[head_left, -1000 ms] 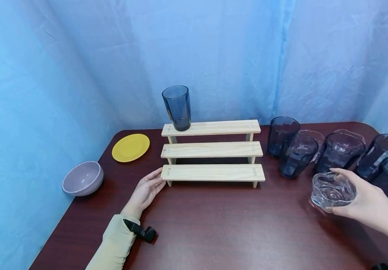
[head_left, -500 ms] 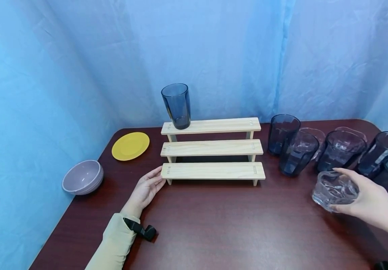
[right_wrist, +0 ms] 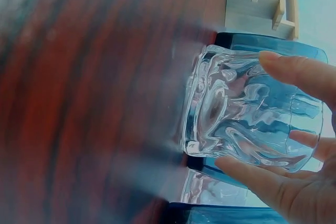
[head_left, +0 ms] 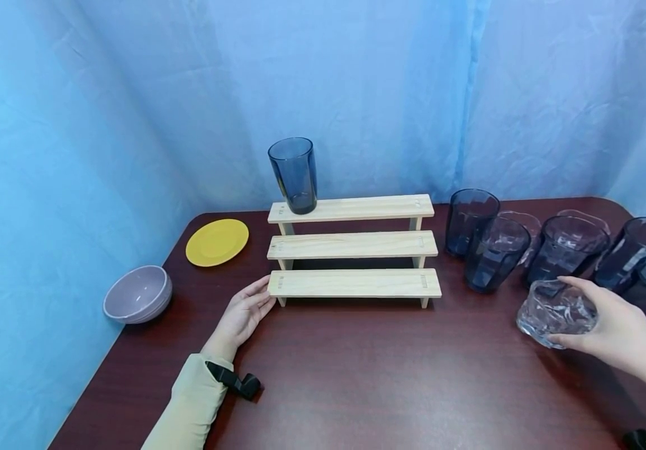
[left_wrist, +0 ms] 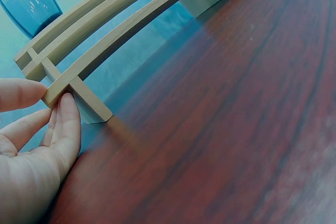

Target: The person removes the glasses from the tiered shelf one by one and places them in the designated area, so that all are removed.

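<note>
At the left end of the lowest step of a three-step wooden display stand (head_left: 353,284), my left hand (head_left: 244,315) pinches the board's corner. In the left wrist view the thumb lies on one side of the board's end (left_wrist: 59,90) and fingertips on the other. My right hand (head_left: 618,325) grips a clear wavy-sided drinking glass (head_left: 553,312) between thumb and fingers, at the table's right side. The glass leans, its thick base low and near the tabletop; whether it touches is unclear. A blue tumbler (head_left: 295,178) stands upright on the left of the top step.
Several dark blue tumblers (head_left: 497,256) crowd the right side, with clear glasses (head_left: 525,225) partly hidden behind them. A yellow plate (head_left: 217,242) lies left of the stand, and a lilac bowl (head_left: 138,295) sits at the table's left edge. Blue curtains (head_left: 357,94) surround the table.
The clear glass has tilted in my right hand, which shifted only slightly. My left hand keeps its place on the stand. The whole head view has shifted a little.
</note>
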The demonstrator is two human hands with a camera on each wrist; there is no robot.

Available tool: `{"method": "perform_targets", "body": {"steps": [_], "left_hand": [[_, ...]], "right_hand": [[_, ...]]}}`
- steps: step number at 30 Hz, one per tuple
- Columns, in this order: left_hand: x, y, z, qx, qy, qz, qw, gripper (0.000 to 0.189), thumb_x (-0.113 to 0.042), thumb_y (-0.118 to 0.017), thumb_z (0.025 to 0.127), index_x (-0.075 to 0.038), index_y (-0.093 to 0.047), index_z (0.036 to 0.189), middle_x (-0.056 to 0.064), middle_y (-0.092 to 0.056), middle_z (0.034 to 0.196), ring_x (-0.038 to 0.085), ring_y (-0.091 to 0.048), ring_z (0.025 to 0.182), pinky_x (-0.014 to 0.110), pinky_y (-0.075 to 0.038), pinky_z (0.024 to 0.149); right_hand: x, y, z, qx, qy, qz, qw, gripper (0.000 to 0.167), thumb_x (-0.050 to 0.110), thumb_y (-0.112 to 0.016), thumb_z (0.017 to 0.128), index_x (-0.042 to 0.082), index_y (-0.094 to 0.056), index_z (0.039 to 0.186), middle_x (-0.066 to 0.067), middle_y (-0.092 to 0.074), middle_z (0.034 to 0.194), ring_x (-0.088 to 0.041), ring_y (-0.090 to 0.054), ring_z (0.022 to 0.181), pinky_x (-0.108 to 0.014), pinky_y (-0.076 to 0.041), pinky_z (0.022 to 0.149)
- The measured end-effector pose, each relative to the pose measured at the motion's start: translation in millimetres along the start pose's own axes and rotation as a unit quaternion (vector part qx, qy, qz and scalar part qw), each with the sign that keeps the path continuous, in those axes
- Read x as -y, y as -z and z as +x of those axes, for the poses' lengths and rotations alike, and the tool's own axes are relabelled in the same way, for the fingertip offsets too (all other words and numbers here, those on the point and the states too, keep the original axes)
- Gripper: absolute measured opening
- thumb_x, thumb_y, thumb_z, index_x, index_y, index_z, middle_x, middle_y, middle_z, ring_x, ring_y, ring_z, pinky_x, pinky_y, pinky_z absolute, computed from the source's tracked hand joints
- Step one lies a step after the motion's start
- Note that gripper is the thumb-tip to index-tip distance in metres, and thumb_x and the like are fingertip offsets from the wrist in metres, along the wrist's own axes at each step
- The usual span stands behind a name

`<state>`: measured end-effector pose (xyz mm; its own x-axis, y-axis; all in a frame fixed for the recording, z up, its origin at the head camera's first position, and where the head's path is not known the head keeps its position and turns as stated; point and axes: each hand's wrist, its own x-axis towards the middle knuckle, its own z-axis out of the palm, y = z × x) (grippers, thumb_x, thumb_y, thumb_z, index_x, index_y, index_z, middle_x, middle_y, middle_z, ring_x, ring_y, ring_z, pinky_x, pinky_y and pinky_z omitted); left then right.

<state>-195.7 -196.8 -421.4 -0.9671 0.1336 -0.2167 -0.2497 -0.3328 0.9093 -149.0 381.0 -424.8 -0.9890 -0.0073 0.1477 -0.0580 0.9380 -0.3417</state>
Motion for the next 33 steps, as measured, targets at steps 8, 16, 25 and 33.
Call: {"method": "perform_targets", "body": {"steps": [8,16,25,33], "left_hand": [[-0.8,-0.4,-0.4,0.004,0.001,0.005,1.0,0.055,0.008,-0.032,0.096,0.002,-0.018,0.149,0.02,-0.019,0.153,0.0,-0.058,0.098,0.016,-0.046,0.085],[-0.6,-0.7,-0.3,0.005,0.0,0.008,1.0,0.055,0.007,-0.033,0.097,0.002,-0.019,0.149,0.021,-0.02,0.153,0.0,-0.059,0.098,0.016,-0.046,0.086],[-0.3,-0.1,0.9,0.005,-0.003,0.002,1.0,0.055,0.006,-0.034,0.097,0.001,-0.02,0.149,0.02,-0.022,0.153,0.0,-0.059,0.099,0.016,-0.047,0.085],[-1.0,0.2,-0.4,0.006,-0.007,0.01,0.9999,0.054,0.005,-0.035,0.097,0.003,-0.02,0.149,0.02,-0.024,0.151,0.0,-0.059,0.1,0.017,-0.047,0.086]], "right_hand": [[7,3,-1.7,-0.014,0.009,-0.01,0.9998,0.118,0.04,-0.091,0.049,-0.004,-0.032,0.14,-0.042,-0.04,0.122,-0.056,-0.039,0.105,-0.072,-0.033,0.079],[43,26,-10.3,-0.01,0.009,-0.011,0.9998,0.103,0.02,-0.087,0.054,-0.011,-0.033,0.135,-0.044,-0.038,0.118,-0.058,-0.037,0.103,-0.071,-0.033,0.079],[45,32,-7.3,-0.025,0.034,-0.014,0.999,0.105,0.021,-0.09,0.051,-0.01,-0.034,0.135,-0.041,-0.042,0.114,-0.054,-0.04,0.099,-0.067,-0.035,0.075],[56,41,-6.7,-0.037,0.044,-0.009,0.9983,0.106,0.027,-0.091,0.052,-0.01,-0.036,0.135,-0.04,-0.041,0.118,-0.054,-0.038,0.103,-0.068,-0.034,0.078]]}}
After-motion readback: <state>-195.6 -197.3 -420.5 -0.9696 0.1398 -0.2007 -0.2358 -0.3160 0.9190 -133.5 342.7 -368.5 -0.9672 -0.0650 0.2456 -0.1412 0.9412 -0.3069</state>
